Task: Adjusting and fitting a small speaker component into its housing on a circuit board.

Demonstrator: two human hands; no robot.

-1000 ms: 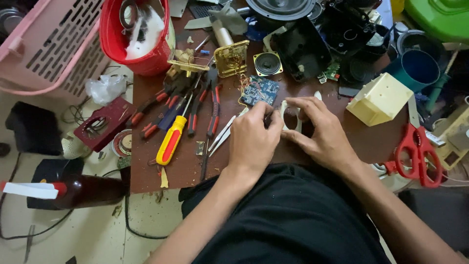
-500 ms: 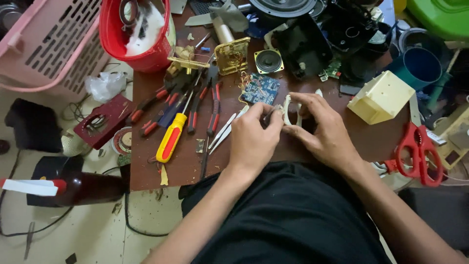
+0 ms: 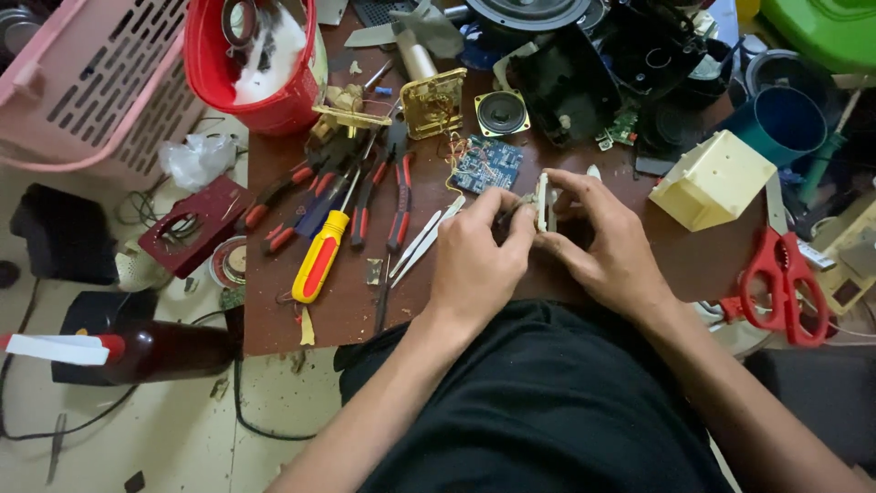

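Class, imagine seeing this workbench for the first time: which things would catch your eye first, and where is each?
At the centre, the left hand and right hand together pinch a small white plastic part above the brown wooden tabletop. To their left lies a yellow-and-red-handled screwdriver among red-handled pliers. A bright red plastic bucket stands at the table's far left corner, and red-handled scissors lie at the right edge.

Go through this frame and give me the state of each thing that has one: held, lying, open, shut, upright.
left hand: closed on the small white part, fingertips pinching
right hand: gripping the same part from the other side
small white part: held on edge between both hands
yellow-handled screwdriver: lying flat, untouched
red scissors: lying flat, blades shut
red bucket: upright, white stuff inside
blue circuit board: lying flat, wires attached
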